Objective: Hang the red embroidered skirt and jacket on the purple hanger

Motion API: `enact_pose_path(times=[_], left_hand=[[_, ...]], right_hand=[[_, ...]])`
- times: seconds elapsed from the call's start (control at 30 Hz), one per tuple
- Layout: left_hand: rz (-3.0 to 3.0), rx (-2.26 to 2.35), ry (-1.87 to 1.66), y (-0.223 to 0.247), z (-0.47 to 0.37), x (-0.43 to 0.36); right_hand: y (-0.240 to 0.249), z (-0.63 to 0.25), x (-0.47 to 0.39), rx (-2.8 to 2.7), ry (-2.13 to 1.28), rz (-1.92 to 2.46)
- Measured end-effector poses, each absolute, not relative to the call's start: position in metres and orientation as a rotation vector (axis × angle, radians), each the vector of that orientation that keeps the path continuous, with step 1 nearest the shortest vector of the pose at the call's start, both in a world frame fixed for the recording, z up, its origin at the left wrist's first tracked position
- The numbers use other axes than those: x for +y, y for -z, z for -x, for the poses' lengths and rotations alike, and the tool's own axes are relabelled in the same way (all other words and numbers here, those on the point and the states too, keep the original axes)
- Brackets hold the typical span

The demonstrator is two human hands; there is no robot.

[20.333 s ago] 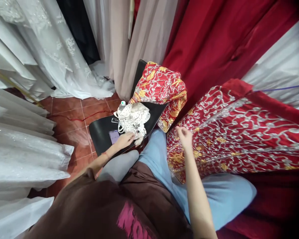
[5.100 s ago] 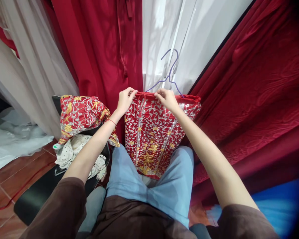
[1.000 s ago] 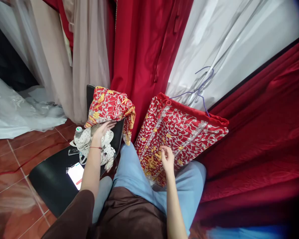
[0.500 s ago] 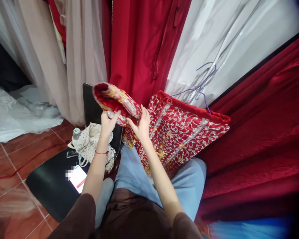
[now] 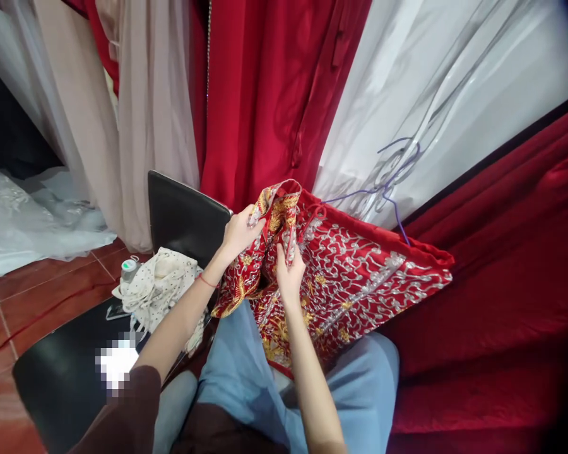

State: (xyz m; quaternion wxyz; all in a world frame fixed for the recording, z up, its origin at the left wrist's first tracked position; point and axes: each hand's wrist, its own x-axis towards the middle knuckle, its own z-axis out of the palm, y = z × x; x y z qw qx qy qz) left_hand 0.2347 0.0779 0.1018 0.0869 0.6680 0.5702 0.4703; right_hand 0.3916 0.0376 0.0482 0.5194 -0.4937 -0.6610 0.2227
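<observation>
An embroidered red cloth piece (image 5: 246, 272) with gold and silver patterns is bunched up between my hands. My left hand (image 5: 242, 232) pinches its upper left part, and my right hand (image 5: 291, 268) is closed on a fold a little lower and to the right. Beside and partly behind it, a larger red garment (image 5: 355, 271) with silver vines and gold flowers lies across my lap. A purple hanger (image 5: 389, 189) sticks out of that garment's red top edge. Part of the larger garment is hidden by my right forearm.
At my left, a black chair (image 5: 57, 372) bears a dotted white cloth bag (image 5: 163, 284), a bottle (image 5: 129, 270) and a phone (image 5: 117, 310). Red, beige and white fabrics hang ahead; a dark red drape (image 5: 492, 302) hangs at the right.
The smaller cloth has swung right and down, and its opening no longer faces left. Both my hands have moved right, gripping it anew. The view has shifted slightly.
</observation>
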Motion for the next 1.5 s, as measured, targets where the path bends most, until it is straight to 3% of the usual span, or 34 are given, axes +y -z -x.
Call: enact_pose_path(times=[0.1, 0.23, 0.37, 0.5, 0.7, 0.77, 0.93, 1.17, 1.33, 1.5], left_hand=[[-2.062, 1.903, -1.225, -0.138, -0.251, 0.121], [-2.118, 2.056, -1.064, -0.178, -0.263, 0.170], [-2.056, 2.008, -0.995, -0.211, -0.258, 0.210], [-2.065, 1.940, -0.802, -0.232, -0.257, 0.242], [-2.276, 1.869, -0.927, -0.219, -0.282, 0.265], [-2.318, 1.825, -0.908, -0.212, -0.294, 0.272], [-2.476, 1.724, -0.814, -0.207, -0.320, 0.297], [-2.459, 1.580, -0.866, -0.186, -0.308, 0.336], [-2.351, 1.526, -0.950, -0.181, -0.317, 0.317], [-2.454, 1.109, -1.040, -0.193, -0.341, 0.272]], right_hand=[[-0.078, -0.392, 0.084, -1.513, -0.425, 1.171], [-0.118, -0.385, 0.153, -1.521, -0.536, 1.251], [-0.158, -0.375, 0.202, -1.657, -0.551, 1.343], [-0.182, -0.375, 0.218, -1.949, -0.357, 1.414], [-0.178, -0.421, 0.211, -2.251, 0.566, 1.391], [-0.175, -0.437, 0.207, -2.198, 0.723, 1.472], [-0.174, -0.460, 0.197, -2.351, 0.617, 1.805], [-0.163, -0.474, 0.172, -2.528, 0.719, 1.481], [-0.162, -0.481, 0.154, -2.498, 0.643, 1.216], [-0.179, -0.524, 0.133, -2.179, 0.986, 1.002]])
